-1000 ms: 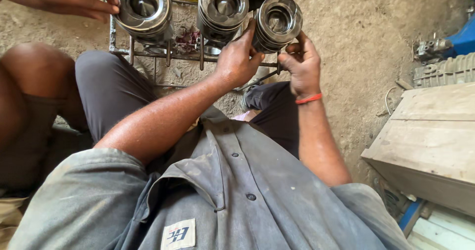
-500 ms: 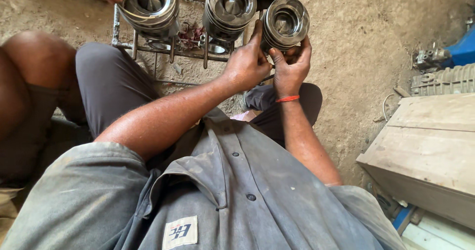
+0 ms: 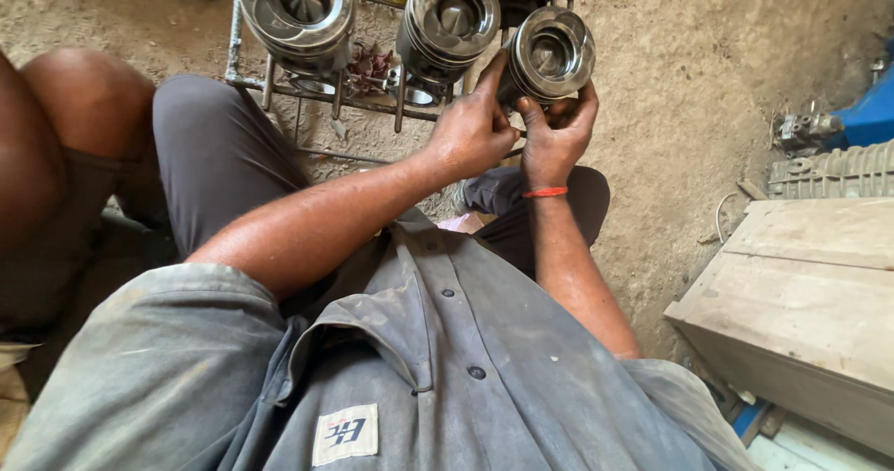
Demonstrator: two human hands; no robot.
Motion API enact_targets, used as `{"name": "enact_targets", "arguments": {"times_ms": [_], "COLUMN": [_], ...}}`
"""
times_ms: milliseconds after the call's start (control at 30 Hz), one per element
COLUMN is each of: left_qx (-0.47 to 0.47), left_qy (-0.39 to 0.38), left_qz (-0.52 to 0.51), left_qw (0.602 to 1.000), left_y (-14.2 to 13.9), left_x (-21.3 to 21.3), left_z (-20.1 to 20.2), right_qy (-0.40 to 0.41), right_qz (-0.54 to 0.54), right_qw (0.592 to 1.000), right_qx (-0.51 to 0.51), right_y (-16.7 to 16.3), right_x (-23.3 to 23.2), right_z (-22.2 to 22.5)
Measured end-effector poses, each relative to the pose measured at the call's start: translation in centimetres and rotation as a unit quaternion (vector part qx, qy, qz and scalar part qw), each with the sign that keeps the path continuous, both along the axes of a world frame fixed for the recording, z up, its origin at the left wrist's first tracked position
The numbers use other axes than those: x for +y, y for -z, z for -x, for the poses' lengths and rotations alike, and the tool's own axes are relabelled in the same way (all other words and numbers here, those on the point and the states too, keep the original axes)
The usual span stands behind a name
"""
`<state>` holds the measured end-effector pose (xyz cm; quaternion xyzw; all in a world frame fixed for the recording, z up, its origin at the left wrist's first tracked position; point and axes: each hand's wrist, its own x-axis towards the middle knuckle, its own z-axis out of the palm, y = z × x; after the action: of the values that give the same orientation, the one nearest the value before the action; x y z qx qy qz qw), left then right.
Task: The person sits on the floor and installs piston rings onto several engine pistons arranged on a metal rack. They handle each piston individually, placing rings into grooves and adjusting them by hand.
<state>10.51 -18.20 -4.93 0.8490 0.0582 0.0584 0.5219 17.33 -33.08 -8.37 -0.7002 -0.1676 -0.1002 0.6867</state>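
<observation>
We look down over our grey work shirt at both hands raised in front of our knees. Our left hand & right hand hold one shiny round metal piston w/ a bowl-shaped crown; it's the rightmost of three, tilted so the crown faces up toward us, just beside the middle piston. Left-hand fingers press against its left side, index stretched up along the ringed wall; right-hand fingers curl round its lower right edge, thumb up against the underside, so both hands are clamped on it. An orange band sits on the right wrist. The middle silver piston & the left silver piston rest on a thin metal wire rack standing on the dusty dirt floor; whether the held one also touches the rack we can't tell. Some small reddish-brown bits lie under the rack, btw the left & middle pistons. At far left, another person's bare knee is close to our dark-trousered leg. To the right stands a pale wooden crate, w/ a ribbed grey metal part & a blue object beyond it, well apart from our hands.
</observation>
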Motion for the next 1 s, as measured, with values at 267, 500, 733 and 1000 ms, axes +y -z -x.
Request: {"name": "enact_targets", "arguments": {"times_ms": [267,500,733,1000], "left_qx": [-0.037,0.002,-0.026,0.091], "left_qy": [-0.012,-0.003,-0.022,0.007], "left_qz": [0.124,0.099,-0.006,0.026], "left_qw": [0.992,0.995,0.999,0.995], "left_y": [0.6,1.7,1.4,0.6], "left_x": [0.9,0.9,0.2,0.6], "left_z": [-2.7,-2.5,-1.9,-2.4], "right_qy": [0.017,-0.007,-0.010,-0.012], "right_qz": [0.034,0.010,0.001,-0.009], "right_qw": [0.999,1.000,1.000,1.000], "right_qx": [0.009,-0.011,-0.011,0.016], "right_y": [-1.2,-0.7,-0.7,-1.6], "right_x": [0.7,0.6,0.5,0.5], "right_z": [0.5,0.3,0.3,0.3]}}
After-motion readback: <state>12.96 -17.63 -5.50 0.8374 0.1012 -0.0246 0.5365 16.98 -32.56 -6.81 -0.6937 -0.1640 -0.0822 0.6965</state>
